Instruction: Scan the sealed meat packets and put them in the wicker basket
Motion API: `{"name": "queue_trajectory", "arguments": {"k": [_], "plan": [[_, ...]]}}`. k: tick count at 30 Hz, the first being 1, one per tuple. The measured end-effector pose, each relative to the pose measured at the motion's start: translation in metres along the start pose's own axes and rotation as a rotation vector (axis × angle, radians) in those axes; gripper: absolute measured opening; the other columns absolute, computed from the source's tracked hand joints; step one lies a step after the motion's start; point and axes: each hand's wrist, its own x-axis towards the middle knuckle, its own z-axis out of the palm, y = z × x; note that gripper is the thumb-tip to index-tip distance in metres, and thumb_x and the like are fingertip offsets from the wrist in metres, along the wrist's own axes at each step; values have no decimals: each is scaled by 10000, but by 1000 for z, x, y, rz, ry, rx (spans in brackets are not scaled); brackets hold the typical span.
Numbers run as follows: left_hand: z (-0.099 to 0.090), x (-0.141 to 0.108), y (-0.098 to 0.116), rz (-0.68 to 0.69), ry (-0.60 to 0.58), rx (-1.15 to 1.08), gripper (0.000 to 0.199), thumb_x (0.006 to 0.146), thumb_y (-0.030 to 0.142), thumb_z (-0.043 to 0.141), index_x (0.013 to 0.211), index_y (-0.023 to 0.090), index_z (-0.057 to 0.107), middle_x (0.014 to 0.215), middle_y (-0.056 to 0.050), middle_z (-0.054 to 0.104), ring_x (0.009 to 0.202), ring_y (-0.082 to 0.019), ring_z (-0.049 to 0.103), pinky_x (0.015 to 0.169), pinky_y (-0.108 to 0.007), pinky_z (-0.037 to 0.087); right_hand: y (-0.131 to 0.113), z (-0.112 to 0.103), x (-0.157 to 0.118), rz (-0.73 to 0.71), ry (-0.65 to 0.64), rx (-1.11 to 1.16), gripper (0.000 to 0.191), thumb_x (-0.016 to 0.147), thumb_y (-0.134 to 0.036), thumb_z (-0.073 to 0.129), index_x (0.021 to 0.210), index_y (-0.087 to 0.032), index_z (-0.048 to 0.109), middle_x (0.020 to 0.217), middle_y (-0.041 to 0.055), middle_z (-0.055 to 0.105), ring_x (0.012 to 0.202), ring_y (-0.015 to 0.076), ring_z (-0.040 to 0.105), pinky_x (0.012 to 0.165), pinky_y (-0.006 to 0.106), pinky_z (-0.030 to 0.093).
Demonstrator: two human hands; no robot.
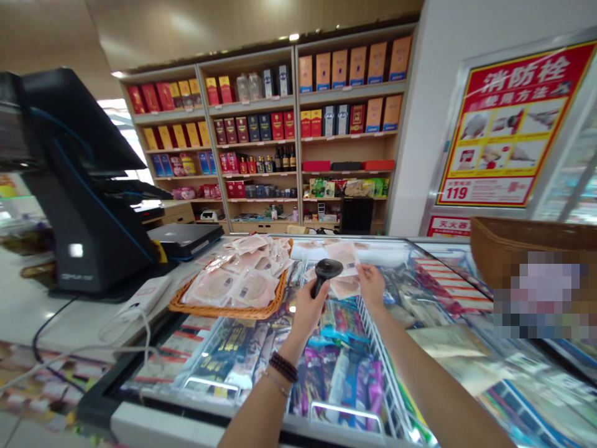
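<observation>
My left hand (311, 305) is wrapped round the grip of a black handheld barcode scanner (328, 269), held above the glass-topped freezer. The scanner's head faces away from me, close to a flat clear packet (342, 255) with a pale label. Pinched at the packet's right edge are the fingers of my right hand (372, 286). Another flat packet (345, 287) lies just below it, near the scanner. To the left, a wicker tray (233, 311) is heaped with similar clear packets (252, 274). Dark beads circle my left wrist.
Beneath the freezer glass are wire baskets (380, 348) with colourful ice-cream packs (342, 323). A black checkout terminal (88, 186) and flat scale (186, 239) stand left, with loose white cables (144, 323). A brown basket (536, 239) sits right. Shelves of boxes (256, 127) line the back.
</observation>
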Motion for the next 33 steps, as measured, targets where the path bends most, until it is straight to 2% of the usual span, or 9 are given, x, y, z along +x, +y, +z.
{"name": "queue_trajectory", "arguments": {"k": [3,6,10,16,21,26,33], "plan": [[1,-1,0,-13,-18,16,618,831,836,803,807,235,657,608,14,604,427,-130,511,450,-266,387,-12,3,-5,108,-95,202,544,986,-816,657,1048,-279,712,924,135,871,965,370,894,918,513,753],[0,0,-2,-8,-28,22,638,825,853,798,789,235,643,598,13,587,422,-131,512,447,-270,378,-21,3,-8,152,-142,303,493,949,-790,742,982,-303,677,906,126,866,1028,381,890,982,538,751],[-2,0,-4,-1,-43,20,667,816,877,811,765,237,630,580,17,582,421,-134,520,454,-268,389,-20,3,-8,154,-122,407,510,869,-792,818,867,-319,624,840,91,851,985,378,889,977,562,755],[-1,-1,-5,18,-36,19,710,805,917,790,733,238,594,561,32,558,402,-104,458,441,-252,352,-15,6,-7,142,-57,545,625,599,-833,943,782,-301,670,731,69,810,797,379,861,874,594,766],[-1,-2,-5,31,-55,17,707,823,917,781,744,242,588,548,41,538,410,-107,456,449,-253,353,-18,3,-9,125,-64,530,608,629,-816,944,792,-298,672,723,65,807,813,390,863,823,587,764],[-1,-3,-6,45,-82,5,739,829,951,769,728,243,581,528,39,527,401,-109,448,451,-254,344,-19,4,-8,113,-64,539,642,584,-848,945,782,-304,668,716,50,797,800,382,863,852,585,760],[1,-5,-8,45,-114,-3,767,840,970,753,722,226,606,554,22,553,418,-109,456,453,-253,343,-19,4,-8,125,-73,545,628,634,-849,924,806,-307,656,658,42,756,807,384,863,860,588,758]]}}
